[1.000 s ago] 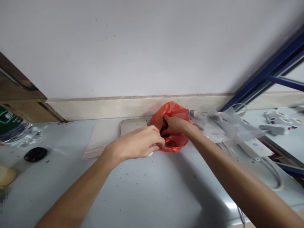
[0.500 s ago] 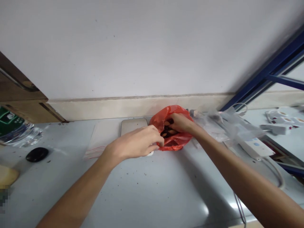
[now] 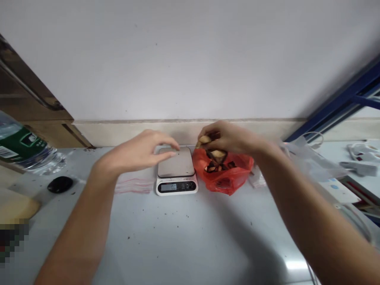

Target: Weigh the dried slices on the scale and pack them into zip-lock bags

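Note:
My right hand point(image 3: 227, 136) is raised just over an open red plastic bag point(image 3: 228, 184). Its fingers are closed on a few dried slices point(image 3: 204, 139), tan-faced with dark edges; their exact kind I cannot tell. More dark and reddish-brown pieces point(image 3: 218, 168) lie inside the bag. Left of the bag stands a white digital kitchen scale point(image 3: 178, 169), its display reading about 0.0, with a few tiny crumbs on the plate. My left hand point(image 3: 139, 150) hovers at the scale's left side, thumb and fingers apart, holding nothing.
Clear zip bags with red seals point(image 3: 133, 186) lie left of the scale. Farther left are a black oval object point(image 3: 60, 184) and a large water bottle point(image 3: 26, 146). On the right are clear plastic bags point(image 3: 314, 160) and a power strip point(image 3: 338, 192). Crumbs dot the grey tabletop point(image 3: 166, 245).
My right hand has come up out of the red bag with slices in its fingers. My left hand has let go of the bag's rim and moved left, uncovering the scale's display.

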`<act>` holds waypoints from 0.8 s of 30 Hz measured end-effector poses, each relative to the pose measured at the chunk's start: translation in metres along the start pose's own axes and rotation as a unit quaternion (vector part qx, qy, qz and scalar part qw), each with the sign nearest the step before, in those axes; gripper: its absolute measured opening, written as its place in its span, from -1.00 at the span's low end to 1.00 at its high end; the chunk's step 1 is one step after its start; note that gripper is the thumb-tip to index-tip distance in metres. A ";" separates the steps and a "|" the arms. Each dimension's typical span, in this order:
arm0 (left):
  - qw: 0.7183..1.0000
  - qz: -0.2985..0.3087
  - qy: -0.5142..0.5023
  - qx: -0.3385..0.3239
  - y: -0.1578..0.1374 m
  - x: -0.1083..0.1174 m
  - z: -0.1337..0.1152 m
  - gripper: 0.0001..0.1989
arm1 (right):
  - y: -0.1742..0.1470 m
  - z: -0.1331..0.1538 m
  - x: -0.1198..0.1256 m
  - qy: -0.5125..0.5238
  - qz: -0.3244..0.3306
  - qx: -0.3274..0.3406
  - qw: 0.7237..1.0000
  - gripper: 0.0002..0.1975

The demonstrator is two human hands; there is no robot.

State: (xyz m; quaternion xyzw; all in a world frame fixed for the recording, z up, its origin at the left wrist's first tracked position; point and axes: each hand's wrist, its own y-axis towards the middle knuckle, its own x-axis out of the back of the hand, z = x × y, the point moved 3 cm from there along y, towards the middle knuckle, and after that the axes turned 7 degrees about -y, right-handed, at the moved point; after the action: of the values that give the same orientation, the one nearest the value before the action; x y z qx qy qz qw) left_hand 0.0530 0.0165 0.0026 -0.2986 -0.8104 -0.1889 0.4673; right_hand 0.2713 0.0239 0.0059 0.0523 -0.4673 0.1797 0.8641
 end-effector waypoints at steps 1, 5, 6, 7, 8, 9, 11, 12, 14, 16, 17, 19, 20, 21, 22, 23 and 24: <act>0.999 0.010 0.015 0.044 -0.005 0.006 0.009 -0.60 | 0.006 0.009 -0.007 -0.019 -0.013 -0.001 1.000 -0.84; 0.973 0.092 0.040 0.206 -0.021 0.012 0.041 -0.57 | 0.034 0.037 -0.046 -0.097 -0.010 -0.011 0.995 -0.70; 0.964 0.115 0.042 0.235 -0.023 0.010 0.047 -0.57 | 0.041 0.040 -0.056 -0.125 -0.006 -0.016 0.992 -0.69; 0.956 0.137 0.041 0.256 -0.025 0.007 0.051 -0.59 | 0.046 0.043 -0.064 -0.150 -0.004 -0.023 0.988 -0.69; 0.949 0.159 0.041 0.269 -0.026 0.004 0.055 -0.60 | 0.051 0.044 -0.071 -0.169 -0.005 -0.030 0.985 -0.70; 0.944 0.180 0.037 0.274 -0.026 0.000 0.058 -0.61 | 0.054 0.045 -0.077 -0.182 -0.006 -0.037 0.983 -0.70; 0.938 0.210 0.026 0.274 -0.024 -0.007 0.061 -0.62 | 0.057 0.044 -0.084 -0.198 -0.005 -0.051 0.979 -0.69; 0.937 0.217 0.021 0.274 -0.023 -0.010 0.063 -0.62 | 0.058 0.042 -0.086 -0.204 -0.003 -0.056 0.977 -0.68; 0.937 0.219 0.012 0.272 -0.021 -0.014 0.064 -0.62 | 0.057 0.039 -0.088 -0.206 0.006 -0.059 0.977 -0.67; 0.939 0.212 0.010 0.269 -0.020 -0.015 0.065 -0.63 | 0.055 0.036 -0.086 -0.197 0.022 -0.054 0.979 -0.71; 0.940 0.210 0.011 0.267 -0.020 -0.015 0.065 -0.63 | 0.053 0.034 -0.085 -0.185 0.038 -0.050 0.981 -0.74; 0.943 0.205 0.019 0.262 -0.021 -0.014 0.065 -0.63 | 0.047 0.031 -0.081 -0.138 0.085 -0.045 0.986 -0.80; 0.943 0.205 0.021 0.262 -0.021 -0.013 0.066 -0.63 | 0.045 0.030 -0.080 -0.108 0.109 -0.043 0.987 -0.81; 0.943 0.205 0.022 0.263 -0.022 -0.014 0.067 -0.62 | 0.042 0.029 -0.077 -0.079 0.126 -0.041 0.988 -0.84; 0.941 0.207 0.022 0.265 -0.022 -0.015 0.069 -0.61 | 0.040 0.028 -0.075 -0.056 0.132 -0.037 0.989 -0.86; 0.939 0.209 0.022 0.270 -0.023 -0.016 0.071 -0.60 | 0.038 0.027 -0.072 -0.043 0.124 -0.032 0.991 -0.87; 0.937 0.212 0.022 0.277 -0.023 -0.018 0.073 -0.59 | 0.037 0.026 -0.069 -0.042 0.104 -0.025 0.993 -0.86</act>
State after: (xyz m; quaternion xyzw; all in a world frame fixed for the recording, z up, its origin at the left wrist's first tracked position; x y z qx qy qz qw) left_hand -0.0025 0.0366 -0.0495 -0.3180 -0.7379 0.1399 0.5786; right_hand 0.2031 0.0340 -0.0394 -0.0104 -0.5103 0.2543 0.8215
